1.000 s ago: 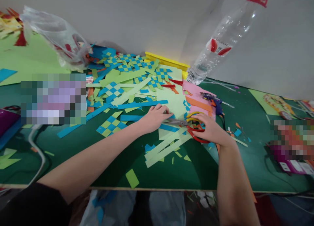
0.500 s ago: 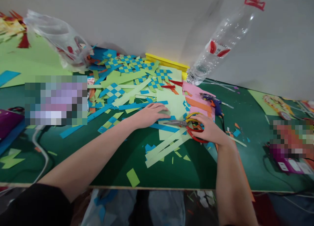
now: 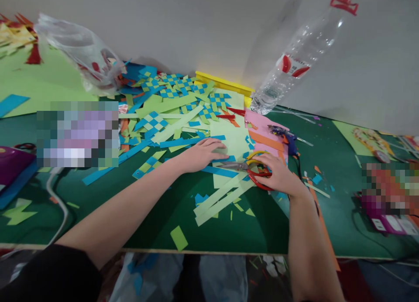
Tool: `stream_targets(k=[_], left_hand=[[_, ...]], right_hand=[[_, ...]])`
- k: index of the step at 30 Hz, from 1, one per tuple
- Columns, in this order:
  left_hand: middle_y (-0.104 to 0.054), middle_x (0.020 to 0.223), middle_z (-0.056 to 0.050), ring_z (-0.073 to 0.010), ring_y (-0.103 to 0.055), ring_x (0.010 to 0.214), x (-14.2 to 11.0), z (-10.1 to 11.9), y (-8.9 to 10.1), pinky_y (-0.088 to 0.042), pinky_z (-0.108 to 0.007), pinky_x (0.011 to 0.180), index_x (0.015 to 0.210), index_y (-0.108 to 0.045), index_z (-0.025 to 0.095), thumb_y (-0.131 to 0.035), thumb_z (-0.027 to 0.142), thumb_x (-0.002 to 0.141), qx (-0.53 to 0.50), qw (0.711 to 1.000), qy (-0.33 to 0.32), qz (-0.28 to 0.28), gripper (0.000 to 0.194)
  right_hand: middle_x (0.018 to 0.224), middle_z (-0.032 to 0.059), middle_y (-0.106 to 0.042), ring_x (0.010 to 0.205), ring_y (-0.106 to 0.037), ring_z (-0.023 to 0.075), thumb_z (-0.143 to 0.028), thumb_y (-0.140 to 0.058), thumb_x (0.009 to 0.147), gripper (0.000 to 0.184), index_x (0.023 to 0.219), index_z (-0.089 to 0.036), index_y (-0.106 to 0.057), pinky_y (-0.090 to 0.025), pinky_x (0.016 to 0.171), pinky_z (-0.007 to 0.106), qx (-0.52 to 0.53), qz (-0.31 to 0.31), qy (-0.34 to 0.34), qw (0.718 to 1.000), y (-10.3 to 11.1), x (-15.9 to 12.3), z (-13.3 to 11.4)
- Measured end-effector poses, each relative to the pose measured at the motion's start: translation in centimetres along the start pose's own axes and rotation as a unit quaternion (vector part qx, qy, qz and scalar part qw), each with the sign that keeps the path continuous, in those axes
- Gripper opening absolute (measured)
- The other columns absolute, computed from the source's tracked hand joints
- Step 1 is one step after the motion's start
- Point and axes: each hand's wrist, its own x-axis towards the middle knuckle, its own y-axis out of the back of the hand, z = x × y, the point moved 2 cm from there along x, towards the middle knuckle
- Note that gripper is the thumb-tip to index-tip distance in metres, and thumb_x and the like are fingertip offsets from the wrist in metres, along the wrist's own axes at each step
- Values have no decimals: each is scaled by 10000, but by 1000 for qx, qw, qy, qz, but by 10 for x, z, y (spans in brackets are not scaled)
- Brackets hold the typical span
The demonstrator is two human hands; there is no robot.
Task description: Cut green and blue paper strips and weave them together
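My left hand (image 3: 204,155) lies palm down on blue paper strips (image 3: 220,171) and the edge of a pale green sheet (image 3: 229,134), its fingers stretched out to the right. My right hand (image 3: 278,173) grips a pair of scissors (image 3: 242,166) by their yellow and red handles. The blades point left, towards my left fingertips, and lie low over the paper. Just below the scissors, long pale green strips (image 3: 222,201) slant across the green table. Small blue pieces (image 3: 250,142) rest on the sheet above the handles.
Woven blue and green paper pieces (image 3: 153,124) heap up behind my left hand. By the wall stand a plastic bottle (image 3: 281,75) and a plastic bag (image 3: 81,49). A blue glue gun (image 3: 290,145) lies on pink paper (image 3: 262,121). A white cable (image 3: 59,201) runs at left.
The scissors have edged slightly left with my right hand. My left hand stays in place on the paper, and the view has shifted a little.
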Motion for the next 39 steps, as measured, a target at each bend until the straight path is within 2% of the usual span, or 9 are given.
stream_targets(k=[10, 17, 24, 28, 31, 35, 39], left_hand=[[-438, 1461, -52, -230, -268, 1411, 0, -1, -2, -283, -449, 1134, 1344, -543, 318, -392, 15, 905, -18, 1000, 4, 11, 554], [-415, 1466, -51, -248, -265, 1408, 0, -1, -1, -269, -455, 1137, 1348, -537, 307, -392, 41, 925, -9, 1000, 5, -2, 521], [-420, 1461, -40, -230, -258, 1406, 0, -2, -1, -277, -440, 1130, 1342, -538, 311, -387, 4, 896, -4, 1000, 2, 4, 562], [-430, 1452, -51, -246, -280, 1394, 1, 2, -2, -261, -453, 1134, 1347, -534, 298, -392, 58, 928, 21, 999, 11, 21, 503], [-496, 1396, -71, -243, -351, 1349, 4, 6, 1, -256, -452, 1132, 1343, -537, 257, -365, 92, 954, 35, 997, 32, 65, 456], [-592, 1279, -62, -199, -480, 1216, 4, 7, 12, -340, -384, 1070, 1265, -589, 221, -361, 130, 976, 8, 990, 75, 122, 379], [-568, 1314, -53, -221, -433, 1281, -2, 1, 21, -354, -398, 1061, 1193, -632, 241, -387, 191, 987, 24, 995, 46, 84, 324]], right_hand=[[1278, 106, -589, 1246, -509, 338, -360, -662, 781, 488, 1245, -276, -536, -380, 1030, 554, -6, -5, 2, 1000, -4, 4, -17], [1267, 117, -595, 1238, -518, 330, -384, -642, 809, 451, 1227, -256, -531, -389, 1029, 528, -13, 0, 12, 1000, -4, 6, -21], [1273, 118, -592, 1235, -520, 326, -403, -641, 816, 460, 1234, -255, -522, -385, 1037, 517, -14, -6, 15, 1000, -5, 7, -24], [1252, 116, -601, 1228, -524, 322, -369, -650, 805, 451, 1220, -241, -529, -390, 1027, 501, -7, -7, 9, 1000, -4, 7, -22], [1263, 126, -594, 1220, -528, 322, -373, -649, 804, 459, 1222, -226, -531, -400, 1017, 496, -10, 0, 7, 1000, -4, 7, -17], [1243, 129, -602, 1206, -532, 324, -378, -658, 796, 470, 1222, -215, -541, -398, 1019, 501, -5, 1, 3, 1000, -4, 6, -12], [1243, 130, -596, 1205, -527, 323, -365, -661, 790, 478, 1225, -208, -543, -391, 1024, 504, 0, 7, 0, 1000, -4, 5, -10]])
